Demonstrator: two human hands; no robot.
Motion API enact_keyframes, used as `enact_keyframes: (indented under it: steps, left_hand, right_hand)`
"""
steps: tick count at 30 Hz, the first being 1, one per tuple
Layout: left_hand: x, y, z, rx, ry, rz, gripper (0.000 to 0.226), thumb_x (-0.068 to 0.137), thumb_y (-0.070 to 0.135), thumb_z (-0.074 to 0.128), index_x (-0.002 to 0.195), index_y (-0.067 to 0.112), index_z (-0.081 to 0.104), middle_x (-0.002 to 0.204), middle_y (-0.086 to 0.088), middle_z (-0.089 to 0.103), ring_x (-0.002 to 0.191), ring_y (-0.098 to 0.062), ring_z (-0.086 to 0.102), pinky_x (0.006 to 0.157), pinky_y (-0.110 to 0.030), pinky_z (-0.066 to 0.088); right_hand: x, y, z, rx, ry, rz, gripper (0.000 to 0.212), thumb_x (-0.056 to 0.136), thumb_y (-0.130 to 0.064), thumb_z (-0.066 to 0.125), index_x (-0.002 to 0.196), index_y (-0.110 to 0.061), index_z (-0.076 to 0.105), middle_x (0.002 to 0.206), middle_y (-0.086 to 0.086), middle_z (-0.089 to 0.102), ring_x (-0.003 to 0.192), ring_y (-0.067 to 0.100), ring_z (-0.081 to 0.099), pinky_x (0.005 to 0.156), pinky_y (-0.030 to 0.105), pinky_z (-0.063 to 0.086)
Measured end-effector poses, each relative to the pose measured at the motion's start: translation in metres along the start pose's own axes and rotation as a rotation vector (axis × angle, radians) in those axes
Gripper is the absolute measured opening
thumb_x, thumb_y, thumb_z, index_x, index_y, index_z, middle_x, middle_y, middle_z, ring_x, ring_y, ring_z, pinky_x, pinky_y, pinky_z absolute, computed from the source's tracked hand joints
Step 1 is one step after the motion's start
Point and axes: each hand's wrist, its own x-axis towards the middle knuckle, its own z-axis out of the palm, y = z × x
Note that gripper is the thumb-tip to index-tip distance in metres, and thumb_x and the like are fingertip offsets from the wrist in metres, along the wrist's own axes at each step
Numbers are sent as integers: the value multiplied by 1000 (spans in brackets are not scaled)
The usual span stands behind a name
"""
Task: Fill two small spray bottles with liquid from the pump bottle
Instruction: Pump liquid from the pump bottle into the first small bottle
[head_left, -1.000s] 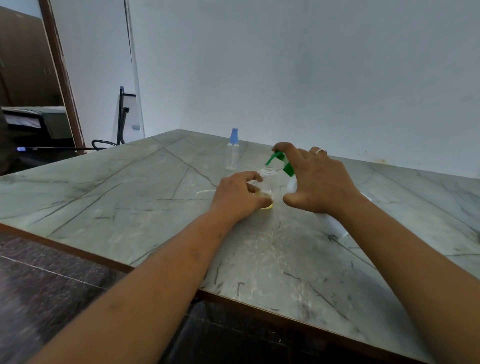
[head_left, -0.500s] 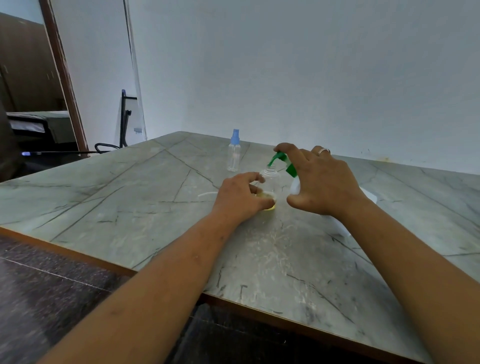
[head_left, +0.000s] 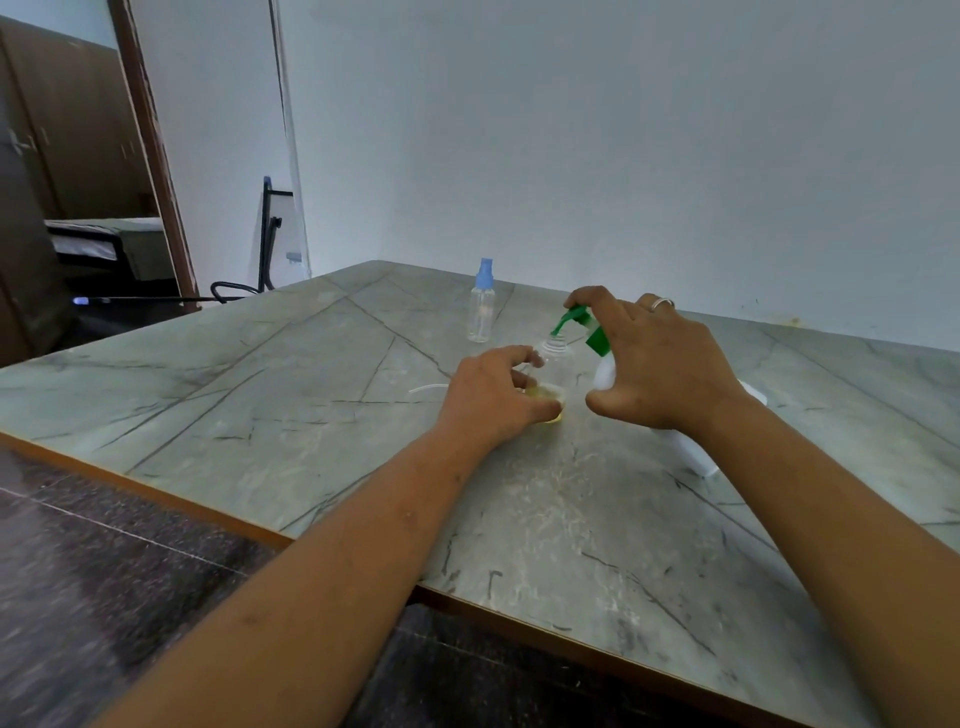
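My left hand (head_left: 493, 397) grips an uncapped clear small spray bottle (head_left: 557, 371) standing on the marble table (head_left: 260, 395); yellowish liquid sits in its bottom. My right hand (head_left: 657, 364) wraps the white pump bottle (head_left: 605, 371), index finger on its green pump head (head_left: 576, 322), whose spout hangs over the small bottle's mouth. The pump bottle's body is mostly hidden by my hand. A second small spray bottle (head_left: 482, 306) with a blue cap stands farther back, untouched.
A thin white tube (head_left: 428, 387), likely the removed sprayer's dip tube, lies left of my left hand. A white object (head_left: 691, 452) lies under my right wrist. The wooden table edge (head_left: 156, 491) runs close to me; a white wall stands behind.
Both hands hold the same bottles in the same place. Only the camera view has shifted slightly.
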Motion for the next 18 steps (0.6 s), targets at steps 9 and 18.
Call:
enact_keyframes:
  steps: [9,18]
  left_hand:
    - [3,-3,1,-2,-2,4,55,71,37,78,121,26,58,115,1,66,89,-5,56,85,-18,42]
    - [0,0,1,15,-2,5,56,72,37,78,122,26,57,116,1,66,89,-5,56,90,-20,43]
  right_hand:
    - [2,1,3,2,-3,-17,78,67,-42,68,134,-35,28,118,-4,59,97,21,48,66,29,45]
    - [-6,4,1,-59,-6,-11,93,71,-47,66,146,-39,12,134,-4,51,114,25,48,79,36,51]
